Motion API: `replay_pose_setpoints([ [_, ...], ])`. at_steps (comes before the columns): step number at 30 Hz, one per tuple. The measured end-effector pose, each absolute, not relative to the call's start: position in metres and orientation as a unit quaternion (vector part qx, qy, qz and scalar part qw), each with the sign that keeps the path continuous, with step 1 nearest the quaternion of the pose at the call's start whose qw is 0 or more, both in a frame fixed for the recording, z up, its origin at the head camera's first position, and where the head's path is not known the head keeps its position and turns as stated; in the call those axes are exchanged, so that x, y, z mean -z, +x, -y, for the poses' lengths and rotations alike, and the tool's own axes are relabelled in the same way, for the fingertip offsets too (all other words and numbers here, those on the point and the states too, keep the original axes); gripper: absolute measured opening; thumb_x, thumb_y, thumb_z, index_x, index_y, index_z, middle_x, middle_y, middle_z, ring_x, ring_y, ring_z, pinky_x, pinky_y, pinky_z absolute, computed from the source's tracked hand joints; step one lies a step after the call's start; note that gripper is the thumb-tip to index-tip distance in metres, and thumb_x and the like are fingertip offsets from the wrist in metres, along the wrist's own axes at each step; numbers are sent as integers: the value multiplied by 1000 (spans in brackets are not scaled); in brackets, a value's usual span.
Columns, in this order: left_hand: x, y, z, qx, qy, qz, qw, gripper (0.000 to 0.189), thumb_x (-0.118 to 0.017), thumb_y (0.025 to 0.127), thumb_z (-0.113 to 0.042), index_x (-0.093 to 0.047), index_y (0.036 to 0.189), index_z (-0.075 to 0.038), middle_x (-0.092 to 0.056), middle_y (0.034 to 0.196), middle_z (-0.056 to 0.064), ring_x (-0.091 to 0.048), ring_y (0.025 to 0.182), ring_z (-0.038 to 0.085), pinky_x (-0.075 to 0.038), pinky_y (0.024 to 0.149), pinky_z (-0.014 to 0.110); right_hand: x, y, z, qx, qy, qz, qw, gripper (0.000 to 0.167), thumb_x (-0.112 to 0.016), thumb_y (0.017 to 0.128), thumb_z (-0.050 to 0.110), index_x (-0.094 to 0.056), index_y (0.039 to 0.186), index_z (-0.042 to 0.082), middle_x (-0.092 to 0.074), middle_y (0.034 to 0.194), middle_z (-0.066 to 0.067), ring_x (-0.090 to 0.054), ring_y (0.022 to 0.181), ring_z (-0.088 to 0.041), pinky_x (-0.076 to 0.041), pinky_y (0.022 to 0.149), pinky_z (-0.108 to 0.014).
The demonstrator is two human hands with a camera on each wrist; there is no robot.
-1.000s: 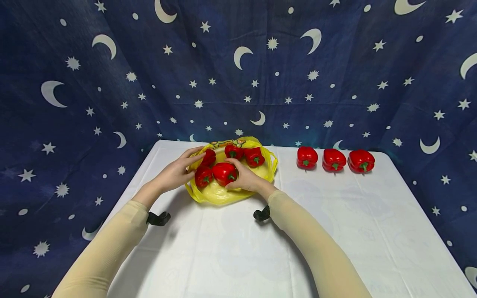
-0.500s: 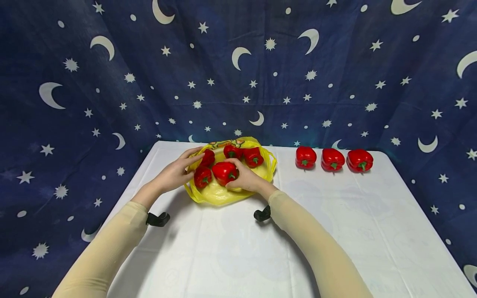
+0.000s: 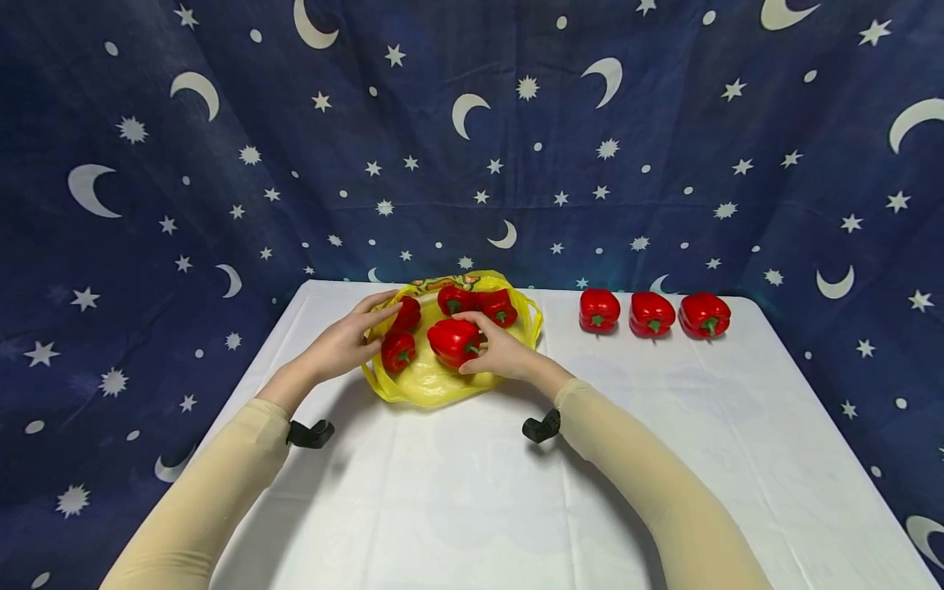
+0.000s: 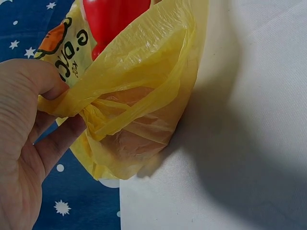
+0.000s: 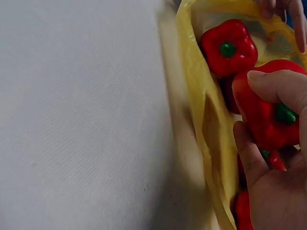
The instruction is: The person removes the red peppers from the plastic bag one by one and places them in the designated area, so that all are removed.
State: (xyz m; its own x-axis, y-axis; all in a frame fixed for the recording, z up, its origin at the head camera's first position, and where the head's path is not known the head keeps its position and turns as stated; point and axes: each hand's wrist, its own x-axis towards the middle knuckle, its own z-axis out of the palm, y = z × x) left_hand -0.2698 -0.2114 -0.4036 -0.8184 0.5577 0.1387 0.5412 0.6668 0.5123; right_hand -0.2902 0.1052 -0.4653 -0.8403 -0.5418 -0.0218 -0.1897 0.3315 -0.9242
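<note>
A yellow plastic bag (image 3: 435, 381) lies open on the white table (image 3: 472, 492), with several red bell peppers inside. My right hand (image 3: 501, 354) grips one red pepper (image 3: 453, 341) and holds it a little above the bag; in the right wrist view the thumb and fingers curl round this pepper (image 5: 268, 112). My left hand (image 3: 347, 344) pinches the bag's left rim (image 4: 100, 103) between thumb and fingers. Other peppers (image 3: 398, 348) (image 3: 455, 300) (image 3: 498, 306) rest in the bag.
Three red peppers (image 3: 599, 310) (image 3: 652, 314) (image 3: 704, 315) stand in a row on the table at the back right. A dark blue cloth with moons and stars (image 3: 472, 139) hangs behind and round the table.
My right hand has lifted the gripped pepper slightly up and to the right, off the bag's floor. The left hand keeps its hold on the rim.
</note>
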Motion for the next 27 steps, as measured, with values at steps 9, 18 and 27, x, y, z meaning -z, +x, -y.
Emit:
replay_pose_setpoints([
  [9, 403, -270, 211, -272, 303, -913, 12, 64, -58, 95, 0, -45, 156, -11, -20, 168, -2, -42, 137, 25, -47, 102, 46, 452, -277, -126, 555, -221, -782, 175, 89, -87, 79, 8, -41, 150, 37, -42, 149, -10, -66, 104, -31, -56, 91, -37],
  [18, 403, -269, 210, -275, 305, -912, 12, 64, -59, 94, 0, -45, 156, -13, -20, 168, -2, -43, 136, 26, -47, 104, 48, 439, -271, -166, 561, -205, -788, 150, 90, -88, 78, 11, -40, 152, 32, -48, 145, -8, -50, 128, -30, -52, 98, -40],
  [27, 403, -269, 211, -273, 304, -913, 12, 64, -59, 95, -1, -44, 157, -14, -19, 168, -4, -45, 134, 25, -48, 101, 47, 431, -262, -221, 592, -170, -778, 126, 98, -87, 77, 3, -30, 154, 21, -47, 149, -15, -52, 130, -36, -54, 95, -40],
])
